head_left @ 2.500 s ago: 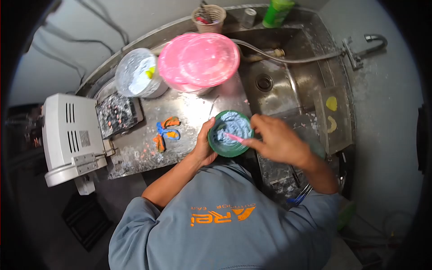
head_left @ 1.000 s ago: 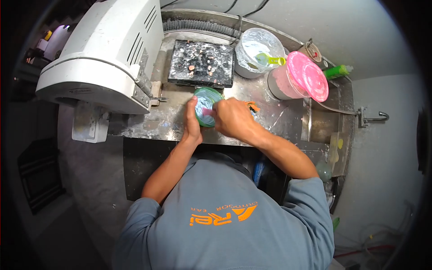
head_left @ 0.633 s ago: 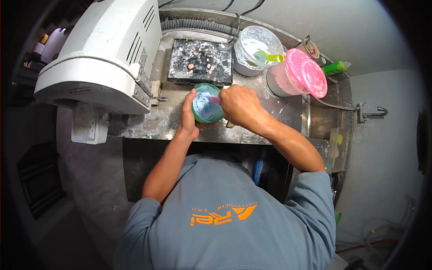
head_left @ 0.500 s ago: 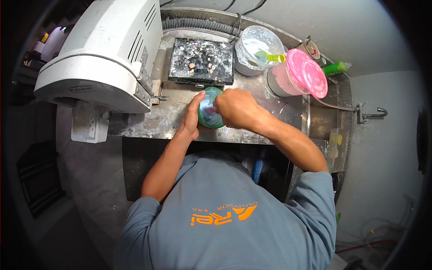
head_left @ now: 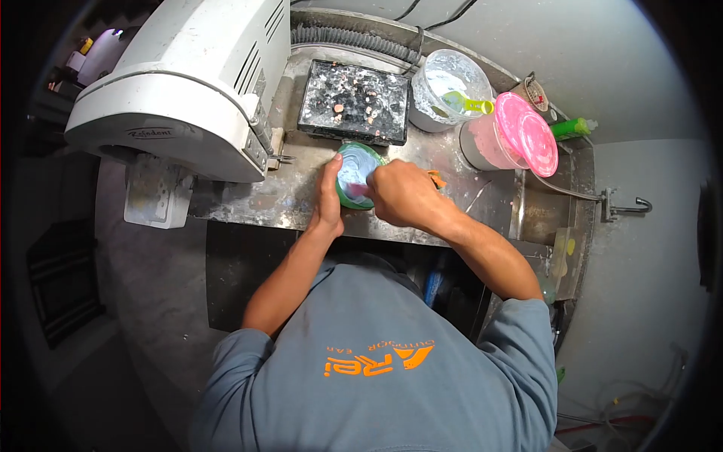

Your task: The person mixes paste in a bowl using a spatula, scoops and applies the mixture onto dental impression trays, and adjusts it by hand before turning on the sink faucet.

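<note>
My left hand (head_left: pixel 327 202) is wrapped around the near-left side of a green mixing bowl (head_left: pixel 349 202), which is tipped so its mouth faces up towards me. Inside lies a pale blue paste (head_left: pixel 351 167) with swirl marks. My right hand (head_left: pixel 407 194) is closed in a fist around a mixing spatula, and its pinkish blade (head_left: pixel 358 190) reaches down into the paste. An orange-brown end (head_left: pixel 437 179) shows beyond the fist; whether it belongs to the spatula I cannot tell.
A black speckled box (head_left: pixel 354 103) stands behind the bowl. To its right are a clear tub (head_left: pixel 424 113) with powder and a green scoop (head_left: pixel 476 106), then a pink-lidded tub (head_left: pixel 529 135). A white machine (head_left: pixel 181 98) fills the left. A tap (head_left: pixel 629 207) sits far right.
My right fist has shifted around the bowl with the spatula, baring more of the paste, which now looks paler and swirled. The whole view has shifted slightly.
</note>
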`<state>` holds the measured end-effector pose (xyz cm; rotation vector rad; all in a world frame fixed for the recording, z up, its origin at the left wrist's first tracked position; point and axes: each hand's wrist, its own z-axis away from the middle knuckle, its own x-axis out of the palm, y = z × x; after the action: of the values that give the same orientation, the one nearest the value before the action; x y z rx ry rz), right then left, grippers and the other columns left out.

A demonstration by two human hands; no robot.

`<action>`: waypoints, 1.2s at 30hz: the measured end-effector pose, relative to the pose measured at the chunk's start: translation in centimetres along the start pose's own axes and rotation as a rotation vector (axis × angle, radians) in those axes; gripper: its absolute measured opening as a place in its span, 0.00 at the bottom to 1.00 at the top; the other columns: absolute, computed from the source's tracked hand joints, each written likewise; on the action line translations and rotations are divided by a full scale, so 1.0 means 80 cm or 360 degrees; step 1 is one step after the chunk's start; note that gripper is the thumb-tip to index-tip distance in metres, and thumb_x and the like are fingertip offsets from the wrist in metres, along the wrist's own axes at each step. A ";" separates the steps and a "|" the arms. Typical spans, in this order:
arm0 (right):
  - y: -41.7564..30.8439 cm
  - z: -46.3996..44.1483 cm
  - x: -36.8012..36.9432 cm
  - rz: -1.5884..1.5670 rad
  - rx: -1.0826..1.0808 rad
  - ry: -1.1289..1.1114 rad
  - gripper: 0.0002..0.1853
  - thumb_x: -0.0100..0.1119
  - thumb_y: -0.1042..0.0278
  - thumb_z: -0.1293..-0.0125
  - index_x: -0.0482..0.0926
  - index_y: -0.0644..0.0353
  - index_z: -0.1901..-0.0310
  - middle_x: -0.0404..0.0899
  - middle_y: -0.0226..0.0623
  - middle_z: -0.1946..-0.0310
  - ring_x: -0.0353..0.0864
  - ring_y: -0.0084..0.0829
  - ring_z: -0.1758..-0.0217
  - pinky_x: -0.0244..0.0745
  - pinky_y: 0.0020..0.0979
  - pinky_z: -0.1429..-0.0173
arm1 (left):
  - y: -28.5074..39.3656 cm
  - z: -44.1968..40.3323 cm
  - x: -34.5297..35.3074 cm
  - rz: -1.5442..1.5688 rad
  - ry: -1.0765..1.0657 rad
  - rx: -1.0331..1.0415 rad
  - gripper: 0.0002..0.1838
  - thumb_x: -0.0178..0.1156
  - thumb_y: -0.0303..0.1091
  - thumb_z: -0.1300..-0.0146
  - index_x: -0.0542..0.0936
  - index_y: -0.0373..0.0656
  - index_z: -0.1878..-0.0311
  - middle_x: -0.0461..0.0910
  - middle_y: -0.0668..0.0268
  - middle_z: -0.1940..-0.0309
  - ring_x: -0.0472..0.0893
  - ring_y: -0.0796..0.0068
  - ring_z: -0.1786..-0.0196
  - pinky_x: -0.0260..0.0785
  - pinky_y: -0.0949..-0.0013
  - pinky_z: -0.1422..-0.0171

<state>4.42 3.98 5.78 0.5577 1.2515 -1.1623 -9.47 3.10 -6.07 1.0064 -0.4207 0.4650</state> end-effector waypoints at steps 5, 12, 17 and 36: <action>0.005 0.002 0.003 0.0076 -0.0103 0.0098 0.06 0.65 0.71 0.49 0.85 0.64 0.73 0.83 0.54 0.75 0.86 0.53 0.70 0.81 0.49 0.65 | 0.022 0.004 -0.018 0.0191 -0.0264 -0.0293 0.30 0.51 0.62 0.31 0.79 0.46 0.42 0.84 0.64 0.50 0.83 0.71 0.47 0.75 0.63 0.42; 0.005 0.006 -0.002 0.0185 -0.0071 0.0076 0.06 0.63 0.69 0.42 0.85 0.61 0.71 0.82 0.51 0.76 0.84 0.51 0.71 0.77 0.49 0.67 | 0.031 -0.002 -0.024 0.0082 -0.0407 -0.0404 0.29 0.54 0.60 0.31 0.80 0.45 0.43 0.85 0.64 0.54 0.86 0.71 0.55 0.80 0.63 0.49; -0.008 0.011 -0.002 0.0135 0.0076 0.0219 0.06 0.64 0.73 0.48 0.86 0.63 0.69 0.83 0.52 0.75 0.86 0.52 0.69 0.80 0.49 0.65 | 0.045 0.011 -0.019 0.0012 -0.0353 -0.0494 0.26 0.56 0.57 0.30 0.78 0.43 0.46 0.82 0.63 0.55 0.83 0.73 0.53 0.76 0.68 0.46; -0.002 0.007 0.016 -0.0114 -0.0158 0.0460 0.04 0.62 0.73 0.45 0.85 0.60 0.73 0.82 0.48 0.77 0.85 0.50 0.72 0.77 0.49 0.68 | 0.007 0.004 -0.040 0.0027 -0.0242 0.0020 0.25 0.53 0.54 0.28 0.75 0.38 0.48 0.76 0.65 0.56 0.75 0.76 0.51 0.69 0.68 0.43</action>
<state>4.40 2.95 4.83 0.6263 1.5791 -1.0981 -12.49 2.56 -7.24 1.0550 -0.5630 0.4081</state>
